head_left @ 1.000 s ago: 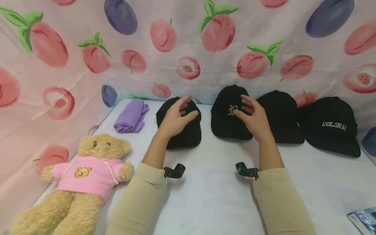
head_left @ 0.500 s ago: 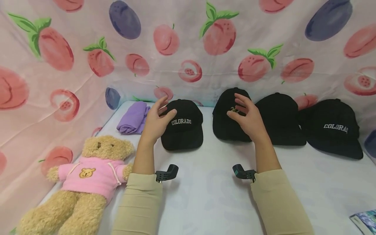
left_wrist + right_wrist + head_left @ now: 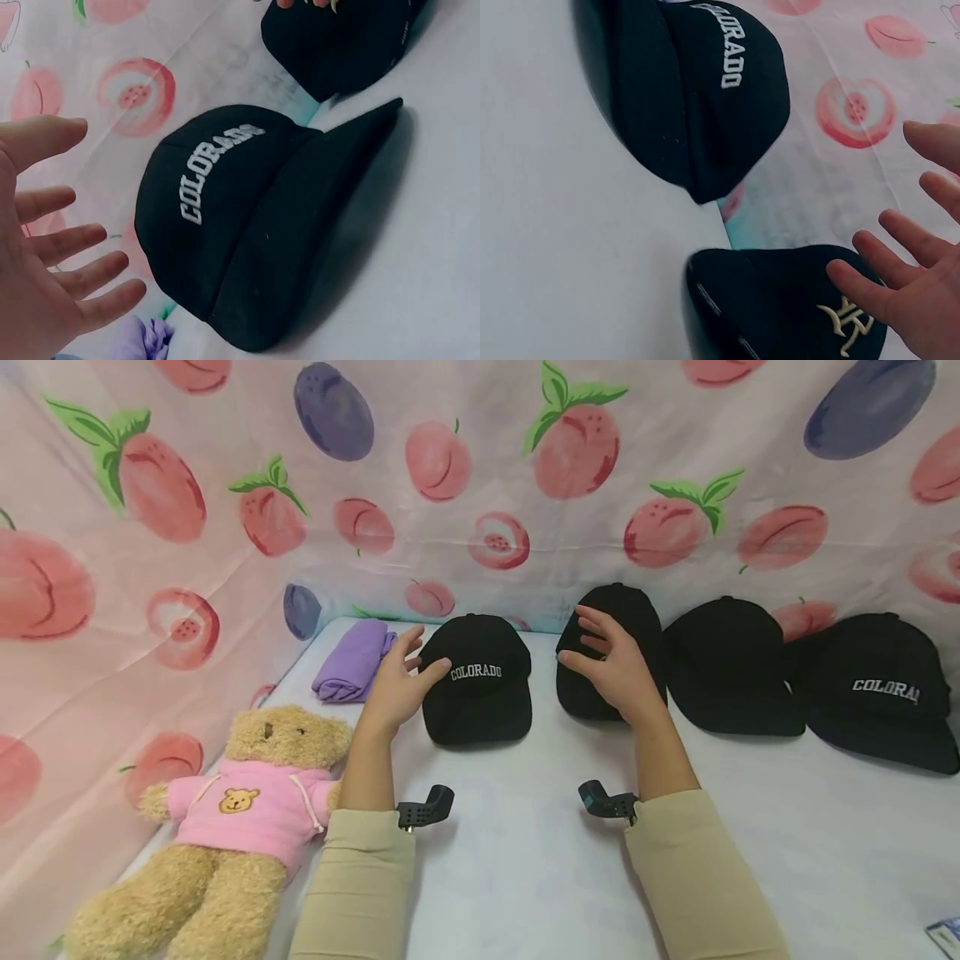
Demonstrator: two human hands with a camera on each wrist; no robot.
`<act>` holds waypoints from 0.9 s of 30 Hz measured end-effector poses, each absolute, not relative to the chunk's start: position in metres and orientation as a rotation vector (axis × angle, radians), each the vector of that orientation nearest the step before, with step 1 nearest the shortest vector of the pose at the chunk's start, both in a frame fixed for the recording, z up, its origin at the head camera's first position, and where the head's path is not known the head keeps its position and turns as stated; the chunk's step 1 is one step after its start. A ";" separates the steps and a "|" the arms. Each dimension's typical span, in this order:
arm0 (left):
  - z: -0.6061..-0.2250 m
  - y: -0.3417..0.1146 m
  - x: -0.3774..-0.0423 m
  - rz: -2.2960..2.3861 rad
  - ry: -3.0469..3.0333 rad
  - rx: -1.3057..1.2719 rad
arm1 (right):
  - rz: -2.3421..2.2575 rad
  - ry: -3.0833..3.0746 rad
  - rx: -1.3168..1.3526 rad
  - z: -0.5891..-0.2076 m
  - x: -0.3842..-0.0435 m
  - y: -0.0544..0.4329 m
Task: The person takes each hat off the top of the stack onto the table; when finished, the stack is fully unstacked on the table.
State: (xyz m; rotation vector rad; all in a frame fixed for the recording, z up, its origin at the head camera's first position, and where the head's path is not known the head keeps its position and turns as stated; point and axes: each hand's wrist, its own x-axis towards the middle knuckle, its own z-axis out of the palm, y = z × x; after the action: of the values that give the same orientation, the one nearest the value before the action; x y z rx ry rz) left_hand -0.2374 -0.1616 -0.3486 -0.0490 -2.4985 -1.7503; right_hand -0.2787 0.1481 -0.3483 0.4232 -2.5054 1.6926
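A black baseball cap (image 3: 477, 685) with white COLORADO lettering stands on the white surface, facing front. My left hand (image 3: 397, 685) hovers at that cap's left side, fingers spread and holding nothing; the left wrist view shows a gap between the hand (image 3: 45, 262) and the cap (image 3: 217, 217). Farther right is a second black cap (image 3: 637, 618), whose gold emblem is hidden in the head view but shows in the right wrist view. In front of it I hold my right hand (image 3: 611, 668), also spread and with nothing in it. Contact there cannot be told.
Two more black caps, a plain-looking one (image 3: 731, 668) and another COLORADO one (image 3: 877, 685), stand to the right. At left are a folded purple cloth (image 3: 352, 660) and a teddy bear (image 3: 251, 810) in a pink hoodie. A fruit-print curtain (image 3: 480, 468) hangs behind.
My left hand has moved left off the front of the COLORADO cap, uncovering its lettering. The right hand has shifted left across the gold-emblem cap. No cap has visibly been moved; the head view shifted slightly.
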 end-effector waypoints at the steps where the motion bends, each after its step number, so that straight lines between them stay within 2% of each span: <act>1: -0.350 -0.162 -0.238 -1.755 -2.518 -0.032 | 1.693 -2.514 0.421 -0.350 -0.279 0.146; 16: -0.380 -0.160 -0.250 -1.832 -2.583 0.041 | 1.810 -2.628 0.427 -0.382 -0.291 0.109; 27: -0.391 -0.160 -0.255 -1.718 -2.683 0.060 | 1.749 -2.753 0.544 -0.391 -0.291 0.083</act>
State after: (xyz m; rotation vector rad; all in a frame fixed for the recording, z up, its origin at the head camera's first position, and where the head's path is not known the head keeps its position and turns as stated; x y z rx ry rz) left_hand -0.2546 -0.1602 -0.3910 0.0600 -2.6831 -1.7179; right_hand -0.2913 0.0834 -0.3909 0.5441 -2.7527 1.7491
